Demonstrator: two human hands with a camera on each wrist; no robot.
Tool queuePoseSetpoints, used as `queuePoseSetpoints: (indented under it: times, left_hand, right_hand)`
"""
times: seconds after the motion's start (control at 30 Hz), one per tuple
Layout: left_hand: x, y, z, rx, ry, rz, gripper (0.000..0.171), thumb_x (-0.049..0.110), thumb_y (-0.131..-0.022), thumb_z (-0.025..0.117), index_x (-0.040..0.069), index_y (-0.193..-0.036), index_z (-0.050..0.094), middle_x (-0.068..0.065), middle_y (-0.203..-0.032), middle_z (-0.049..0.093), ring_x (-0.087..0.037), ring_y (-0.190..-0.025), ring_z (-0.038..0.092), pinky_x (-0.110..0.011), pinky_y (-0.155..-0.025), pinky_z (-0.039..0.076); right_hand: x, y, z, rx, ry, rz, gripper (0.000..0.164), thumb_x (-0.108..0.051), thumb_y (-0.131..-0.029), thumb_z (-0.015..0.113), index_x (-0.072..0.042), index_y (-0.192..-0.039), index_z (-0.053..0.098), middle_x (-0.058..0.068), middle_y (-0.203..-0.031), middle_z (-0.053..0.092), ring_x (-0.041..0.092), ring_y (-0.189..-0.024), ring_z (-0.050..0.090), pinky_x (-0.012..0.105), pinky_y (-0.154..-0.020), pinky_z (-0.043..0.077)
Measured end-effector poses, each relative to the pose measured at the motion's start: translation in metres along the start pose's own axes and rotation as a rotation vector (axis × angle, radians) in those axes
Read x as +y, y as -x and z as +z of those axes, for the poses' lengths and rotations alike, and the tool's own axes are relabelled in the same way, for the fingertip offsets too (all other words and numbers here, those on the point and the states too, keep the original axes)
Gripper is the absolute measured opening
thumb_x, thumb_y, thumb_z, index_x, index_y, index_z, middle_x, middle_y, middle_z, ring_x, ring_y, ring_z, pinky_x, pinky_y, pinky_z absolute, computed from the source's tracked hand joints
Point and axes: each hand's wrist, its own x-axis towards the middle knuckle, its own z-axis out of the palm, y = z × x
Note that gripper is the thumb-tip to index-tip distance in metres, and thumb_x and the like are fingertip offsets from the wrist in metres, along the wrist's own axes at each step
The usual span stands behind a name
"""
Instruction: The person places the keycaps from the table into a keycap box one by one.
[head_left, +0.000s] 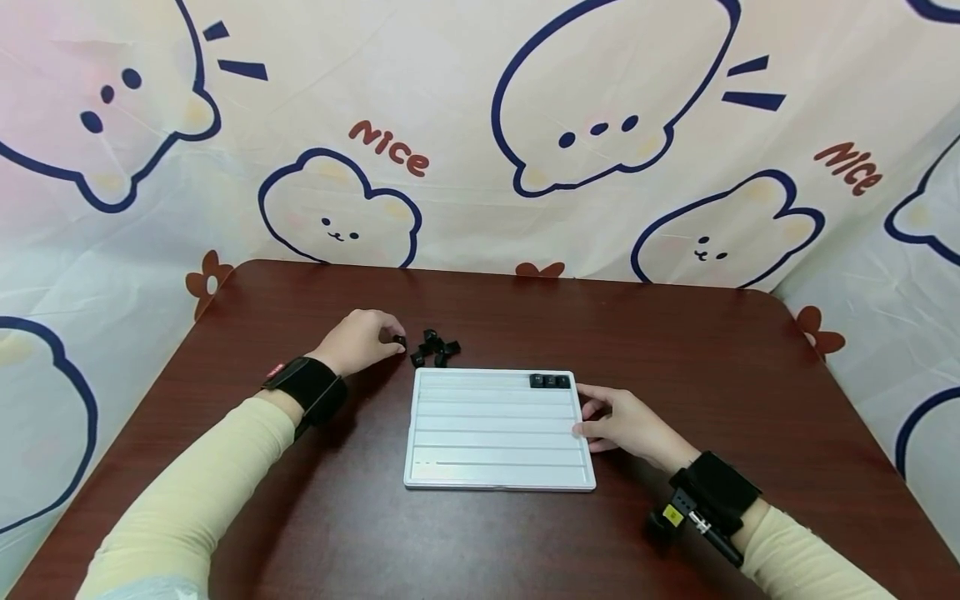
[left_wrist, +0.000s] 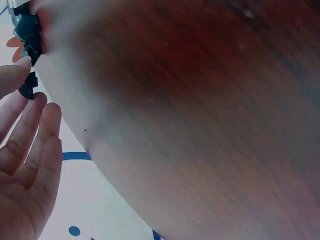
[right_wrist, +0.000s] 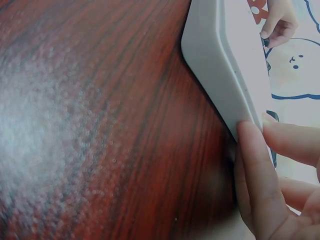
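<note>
In the head view a white ridged tray (head_left: 498,431), like a small keyboard base with rows, lies flat on the table. Three black keycaps (head_left: 550,381) sit side by side in its far right corner. My left hand (head_left: 362,340) is beyond the tray's far left corner and pinches one black keycap (left_wrist: 28,85) between thumb and fingertip. Right beside it lies a small pile of loose black keycaps (head_left: 435,346). My right hand (head_left: 626,427) grips the tray's right edge, its fingers against the side wall and rim in the right wrist view.
The dark brown wooden table (head_left: 337,517) has rounded far corners. Behind it hangs a pale printed cloth (head_left: 465,100) that meets the far edge. Both wrists wear black straps; a small device (head_left: 697,521) is fixed to the right strap (head_left: 716,492).
</note>
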Motion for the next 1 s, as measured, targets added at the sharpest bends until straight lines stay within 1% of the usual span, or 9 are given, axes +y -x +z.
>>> queuePoseSetpoints:
  times: [0.13, 0.3, 0.47, 0.63, 0.9, 1.0]
  left_hand:
    - [0.006, -0.001, -0.001, 0.006, 0.014, 0.008, 0.019, 0.014, -0.094, 0.076, 0.005, -0.111, 0.077, -0.01, -0.108, 0.072, -0.026, -0.1, 0.063, -0.045, -0.094, 0.052]
    - [0.015, -0.002, 0.0, 0.029, 0.021, 0.01, 0.02, 0.016, -0.094, 0.077, 0.006, -0.111, 0.076, -0.01, -0.106, 0.072, -0.025, -0.099, 0.064, -0.044, -0.092, 0.053]
    - [0.027, -0.003, 0.001, 0.047, 0.019, 0.039, 0.021, 0.016, -0.093, 0.077, 0.005, -0.111, 0.076, -0.009, -0.105, 0.072, -0.025, -0.098, 0.064, -0.043, -0.089, 0.054]
    - [0.037, -0.002, 0.004, 0.044, 0.006, 0.058, 0.022, 0.016, -0.093, 0.078, 0.005, -0.113, 0.076, -0.009, -0.107, 0.071, -0.023, -0.098, 0.064, -0.042, -0.087, 0.054]
    - [0.043, -0.003, 0.01, 0.045, 0.0, 0.065, 0.022, 0.019, -0.093, 0.078, 0.007, -0.112, 0.077, -0.007, -0.103, 0.073, -0.021, -0.095, 0.065, -0.04, -0.082, 0.056]
    - [0.047, -0.003, 0.011, 0.043, 0.005, 0.071, 0.021, 0.019, -0.093, 0.078, 0.007, -0.111, 0.077, -0.007, -0.1, 0.073, -0.021, -0.093, 0.066, -0.039, -0.082, 0.056]
  right_hand:
    - [0.0, 0.0, -0.001, 0.005, -0.001, 0.008, 0.072, -0.001, -0.091, 0.076, 0.008, -0.152, 0.04, 0.015, -0.105, 0.052, 0.021, -0.082, 0.06, 0.034, -0.068, 0.06]
    - [-0.001, 0.0, -0.001, -0.001, 0.003, -0.002, 0.073, -0.001, -0.091, 0.076, 0.009, -0.152, 0.038, 0.015, -0.105, 0.052, 0.02, -0.082, 0.06, 0.034, -0.068, 0.06]
    - [-0.002, 0.001, -0.001, -0.002, 0.007, -0.008, 0.074, 0.0, -0.091, 0.076, 0.01, -0.152, 0.036, 0.016, -0.106, 0.053, 0.02, -0.081, 0.06, 0.034, -0.067, 0.06]
    - [-0.002, 0.001, 0.0, -0.004, 0.004, -0.003, 0.073, 0.0, -0.091, 0.076, 0.01, -0.152, 0.037, 0.016, -0.105, 0.052, 0.02, -0.08, 0.06, 0.034, -0.067, 0.06]
    - [0.002, 0.0, 0.001, 0.006, 0.001, 0.006, 0.072, -0.001, -0.091, 0.077, 0.008, -0.152, 0.04, 0.016, -0.105, 0.052, 0.021, -0.08, 0.061, 0.033, -0.068, 0.06]
    - [0.002, -0.001, 0.001, 0.009, 0.004, 0.008, 0.072, -0.002, -0.091, 0.077, 0.008, -0.152, 0.04, 0.016, -0.105, 0.052, 0.021, -0.08, 0.061, 0.033, -0.068, 0.06]
